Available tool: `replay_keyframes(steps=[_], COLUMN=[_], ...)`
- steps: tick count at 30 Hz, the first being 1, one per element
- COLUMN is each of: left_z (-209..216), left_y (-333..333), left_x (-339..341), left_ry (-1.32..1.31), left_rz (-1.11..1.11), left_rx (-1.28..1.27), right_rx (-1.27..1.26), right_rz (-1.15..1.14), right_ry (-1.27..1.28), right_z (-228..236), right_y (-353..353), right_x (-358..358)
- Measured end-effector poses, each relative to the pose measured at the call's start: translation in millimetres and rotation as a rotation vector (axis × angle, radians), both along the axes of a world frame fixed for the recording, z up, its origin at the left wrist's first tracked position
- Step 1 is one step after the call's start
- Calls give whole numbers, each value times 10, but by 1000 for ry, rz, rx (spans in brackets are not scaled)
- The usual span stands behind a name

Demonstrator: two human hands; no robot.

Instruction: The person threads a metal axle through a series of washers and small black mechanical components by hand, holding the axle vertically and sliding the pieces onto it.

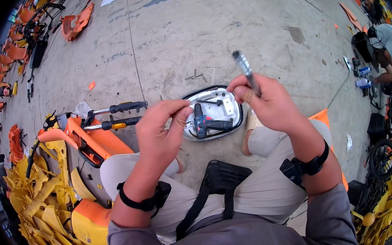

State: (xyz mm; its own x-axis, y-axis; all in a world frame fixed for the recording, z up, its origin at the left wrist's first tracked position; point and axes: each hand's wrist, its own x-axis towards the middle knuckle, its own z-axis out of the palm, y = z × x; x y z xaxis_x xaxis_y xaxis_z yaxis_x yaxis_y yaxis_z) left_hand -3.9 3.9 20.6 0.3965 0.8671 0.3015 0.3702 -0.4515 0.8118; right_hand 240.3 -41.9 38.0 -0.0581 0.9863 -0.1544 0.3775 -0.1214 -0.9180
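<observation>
My right hand [266,101] is closed around a short silver rod-shaped tool [242,62] with a ringed, shiny end pointing up and away; its exact kind does not show. To its left, my left hand [162,128] has thumb and forefinger pinched together, and anything between them is too small to make out. Below and between the hands, a white tray-like shell with a black rim [230,103] rests on the floor between my feet. Inside it lies a cordless drill [201,122], with a dark bolt-like piece [209,102] beyond it.
Fork tubes [118,107] and an orange body panel [105,141] lie to my left, above a heap of yellow panels [48,219]. A few small metal pieces [195,75] lie beyond the shell. At the far right, another person [384,50] crouches near a wheel [384,159].
</observation>
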Motion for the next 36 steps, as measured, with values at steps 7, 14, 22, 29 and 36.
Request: replay_keyframes(steps=[7, 14, 22, 29, 36], left_z=[2, 7, -54, -119, -146], left_y=[167, 261, 259, 136, 59], left_x=[-118, -188, -164, -61, 82], left_ry=[-17, -93, -131, -202, -203], left_rz=[78, 153, 100, -67, -104], left_rx=[127, 128, 103, -231, -247], right_rx=[126, 305, 305, 66, -4], right_rz=[-214, -326, -382, -82, 63], right_ry=[87, -178, 112, 141, 339], right_z=[-22, -123, -224, -174, -195], right_y=[6, 41, 115, 90, 108], right_x=[119, 243, 224, -56, -298])
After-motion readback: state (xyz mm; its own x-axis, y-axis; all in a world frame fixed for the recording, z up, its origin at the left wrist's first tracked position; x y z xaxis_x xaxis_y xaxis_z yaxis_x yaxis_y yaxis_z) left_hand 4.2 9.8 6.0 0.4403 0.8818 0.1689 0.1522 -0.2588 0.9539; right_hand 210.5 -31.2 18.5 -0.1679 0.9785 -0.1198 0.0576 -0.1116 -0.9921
